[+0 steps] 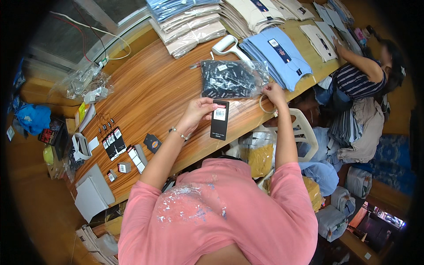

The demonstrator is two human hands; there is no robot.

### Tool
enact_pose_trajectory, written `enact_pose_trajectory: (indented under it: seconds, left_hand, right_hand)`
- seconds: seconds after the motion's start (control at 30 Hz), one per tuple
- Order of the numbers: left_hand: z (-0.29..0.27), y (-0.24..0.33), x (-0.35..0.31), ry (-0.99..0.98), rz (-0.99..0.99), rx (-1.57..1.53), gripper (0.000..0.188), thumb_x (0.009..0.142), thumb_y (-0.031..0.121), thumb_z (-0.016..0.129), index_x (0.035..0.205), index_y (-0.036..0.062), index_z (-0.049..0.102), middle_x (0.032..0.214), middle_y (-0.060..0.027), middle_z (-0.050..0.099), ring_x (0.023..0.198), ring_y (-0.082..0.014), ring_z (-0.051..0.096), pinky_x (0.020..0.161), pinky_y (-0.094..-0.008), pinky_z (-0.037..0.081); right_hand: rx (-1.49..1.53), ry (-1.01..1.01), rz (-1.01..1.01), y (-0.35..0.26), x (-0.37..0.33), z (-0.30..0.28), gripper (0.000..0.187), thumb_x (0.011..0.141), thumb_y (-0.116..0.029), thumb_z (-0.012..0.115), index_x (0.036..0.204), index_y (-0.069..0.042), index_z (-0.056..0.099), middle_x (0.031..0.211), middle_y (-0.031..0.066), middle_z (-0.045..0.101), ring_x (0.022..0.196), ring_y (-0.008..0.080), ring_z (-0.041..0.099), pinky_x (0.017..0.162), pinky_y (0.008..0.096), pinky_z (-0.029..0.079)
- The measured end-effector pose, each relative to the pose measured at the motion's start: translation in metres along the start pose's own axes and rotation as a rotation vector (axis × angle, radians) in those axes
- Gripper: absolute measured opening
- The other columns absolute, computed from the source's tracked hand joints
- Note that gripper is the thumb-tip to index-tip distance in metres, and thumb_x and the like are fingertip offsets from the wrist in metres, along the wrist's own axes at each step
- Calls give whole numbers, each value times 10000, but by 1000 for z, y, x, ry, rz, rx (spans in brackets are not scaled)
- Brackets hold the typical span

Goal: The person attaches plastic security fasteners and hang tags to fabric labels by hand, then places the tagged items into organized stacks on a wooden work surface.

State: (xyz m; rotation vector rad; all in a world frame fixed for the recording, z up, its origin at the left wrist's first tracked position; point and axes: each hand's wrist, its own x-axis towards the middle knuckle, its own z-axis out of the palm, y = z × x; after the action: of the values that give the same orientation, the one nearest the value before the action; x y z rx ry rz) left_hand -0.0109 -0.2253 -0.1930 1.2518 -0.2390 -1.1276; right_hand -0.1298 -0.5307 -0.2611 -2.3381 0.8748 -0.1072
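My left hand pinches a long black hang tag by its upper left edge, above the table's front part. A white label with a barcode is stuck on the tag's upper half. Just beyond lies a clear plastic bag full of small black pieces with pale print, perhaps tag strings. My right hand is closed at the bag's right corner, thumb and fingers pressed together on its clear edge. A pale ring-shaped band shows beside the right wrist; whether it is worn cannot be made out.
Black tags and label strips lie on the wooden table at left. A white tape dispenser and folded blue shirts sit beyond the bag. A co-worker reaches over garments at far right. A plastic chair stands below.
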Motion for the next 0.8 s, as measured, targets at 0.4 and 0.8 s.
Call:
enact_pose_trajectory:
  seconds: [0.4,0.8]
  left_hand:
    - [-50,-16,-60,148,-19,-93,92,835,85,590,894,27,548,793,-48,614,603,-60,556,482,-150,438]
    - [-104,-31,-128,253,73,-142,90,835,107,595,894,56,550,797,-37,631,650,-79,601,526,-179,483]
  right_hand:
    - [711,18,-146,-48,-1,-59,135,782,-23,519,892,13,589,693,28,602,617,76,544,587,197,426]
    - [-103,466,-27,-30,11,-63,182,669,-99,557,844,-52,535,655,187,567,656,344,569,612,395,438]
